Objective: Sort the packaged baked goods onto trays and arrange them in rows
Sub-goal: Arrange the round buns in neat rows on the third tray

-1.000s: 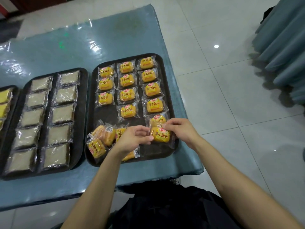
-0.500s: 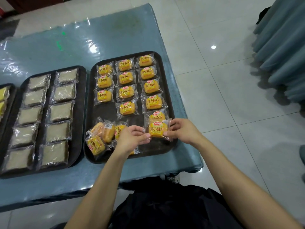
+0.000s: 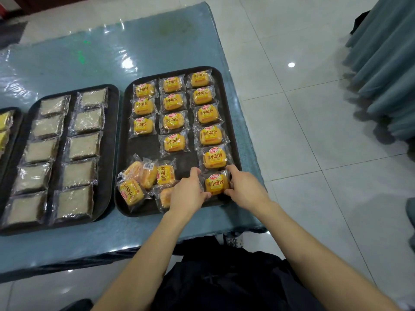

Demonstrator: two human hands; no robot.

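A yellow bread packet [image 3: 216,184] is gripped at its sides by the left hand [image 3: 186,194] and the right hand [image 3: 247,191], at the near right corner of the black tray [image 3: 143,148]

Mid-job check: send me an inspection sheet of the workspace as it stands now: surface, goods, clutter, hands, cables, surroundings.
Surface: table with a glossy teal cover; it bears the right tray, the middle tray and a third tray cut off at left.
Job's things: right tray holds yellow packets in columns of three, four and six, plus a loose pile in its near-left corner; middle tray holds ten pale packets in two columns.
Clutter: nothing seen.
Hands: left hand and right hand both pinch the nearest packet of the right column.
Cables: nothing seen.
Surroundings: pale tiled floor; grey-blue drapery at right.
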